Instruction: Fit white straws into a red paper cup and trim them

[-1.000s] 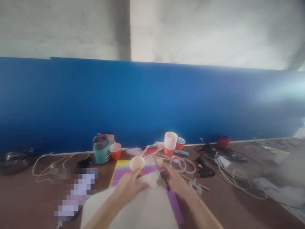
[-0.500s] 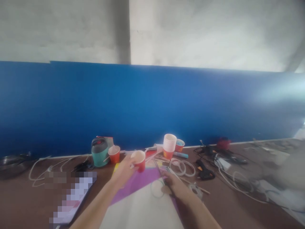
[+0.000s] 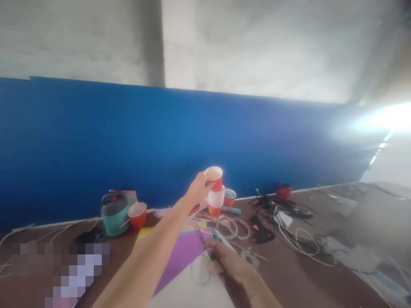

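My left hand (image 3: 201, 188) is closed around a red paper cup (image 3: 214, 183) with a pale inside. It holds the cup upright right over a stack of paper cups (image 3: 216, 202); whether the cup touches the stack is hard to see. My right hand (image 3: 224, 259) is closed on dark, thin-bladed scissors (image 3: 201, 237), with the blades pointing away from me. Beneath them lie a white sheet (image 3: 189, 291) with a round outline (image 3: 201, 282) drawn on it and a purple sheet (image 3: 183, 256).
A red cup (image 3: 138, 217) stands beside a teal container (image 3: 114, 216) on the left. Right of the stack are a cup with something blue inside (image 3: 229, 196), a blue marker (image 3: 231, 210), tape rolls (image 3: 241, 229), a black glue gun (image 3: 261, 230) and tangled cables (image 3: 298, 246). A blue partition (image 3: 160, 141) runs behind.
My left hand has carried the red cup up and right, from over the papers to above the cup stack. My right hand keeps the scissors near the sheets. The view has shifted right.
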The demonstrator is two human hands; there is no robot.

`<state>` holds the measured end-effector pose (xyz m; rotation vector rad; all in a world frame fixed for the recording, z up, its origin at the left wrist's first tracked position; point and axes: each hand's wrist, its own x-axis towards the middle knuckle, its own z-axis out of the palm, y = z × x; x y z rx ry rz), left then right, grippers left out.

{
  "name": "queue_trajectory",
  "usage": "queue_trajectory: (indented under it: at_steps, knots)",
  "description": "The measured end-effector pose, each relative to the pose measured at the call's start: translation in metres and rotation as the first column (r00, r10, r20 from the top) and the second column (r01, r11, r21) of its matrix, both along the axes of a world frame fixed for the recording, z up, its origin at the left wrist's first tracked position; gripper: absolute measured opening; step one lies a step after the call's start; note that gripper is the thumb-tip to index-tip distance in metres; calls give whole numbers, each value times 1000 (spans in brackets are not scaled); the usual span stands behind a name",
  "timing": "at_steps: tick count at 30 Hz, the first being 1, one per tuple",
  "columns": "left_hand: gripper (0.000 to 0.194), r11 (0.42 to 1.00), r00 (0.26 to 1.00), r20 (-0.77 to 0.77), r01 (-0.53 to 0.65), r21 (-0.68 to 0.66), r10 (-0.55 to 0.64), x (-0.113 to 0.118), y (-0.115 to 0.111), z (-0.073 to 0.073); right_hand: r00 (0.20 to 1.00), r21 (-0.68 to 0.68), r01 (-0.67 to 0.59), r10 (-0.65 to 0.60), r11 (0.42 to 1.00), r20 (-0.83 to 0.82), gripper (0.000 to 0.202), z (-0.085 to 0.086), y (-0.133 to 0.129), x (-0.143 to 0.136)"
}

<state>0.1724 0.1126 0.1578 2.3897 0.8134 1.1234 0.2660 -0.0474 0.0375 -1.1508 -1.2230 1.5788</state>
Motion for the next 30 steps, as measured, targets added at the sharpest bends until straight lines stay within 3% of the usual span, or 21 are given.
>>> queue_trajectory:
  at_steps: [5,10,14,20,23,26,30]
  knots:
    - [37,998,996,-74,59,12,-58,17,16,5,996,42,29,-25,999,-91,37,2,-2,4]
    - [28,999,991,-133,16,36,-12,30,27,13,995,15,65,-63,998,-73,37,2,-1,3]
    - [29,998,985,-171,21,64,-10,40,26,16,996,-9,60,-61,998,-61,43,-3,2,3]
    - [30,996,983,-185,1,93,16,38,24,6,995,-67,60,-66,996,-79,37,-2,1,1]
    - [29,989,988,-142,-46,141,66,41,21,11,995,-58,62,-66,996,-75,43,-1,1,-1]
    - [29,978,989,-135,-31,208,60,64,11,22,996,-60,32,-37,998,-82,48,-4,3,-3]
    - [29,956,951,-304,142,258,-59,115,-8,22,997,-3,12,-12,1000,-78,49,-9,4,-5]
